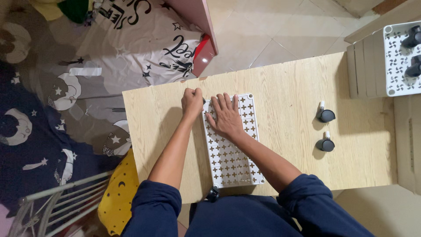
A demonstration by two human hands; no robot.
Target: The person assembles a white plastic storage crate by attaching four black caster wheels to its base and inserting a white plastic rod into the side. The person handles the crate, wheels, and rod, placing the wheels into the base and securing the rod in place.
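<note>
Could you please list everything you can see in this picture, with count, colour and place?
perforated panel: one, white, flat on the table centre
castor wheels: two, black, loose on the table, right
castor under panel: one, black, at its near left corner
table: one, light wood
stacked panels: several, white, far right, castors on top
bedding: dark, moon and star print, left
left hand: fist at the panel's far left corner
right hand: flat on the panel

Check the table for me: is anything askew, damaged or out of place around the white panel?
Nothing looks damaged. The white perforated panel lies slightly askew, its near end overhanging the table edge. Two black caster wheels lie loose to its right.
</note>
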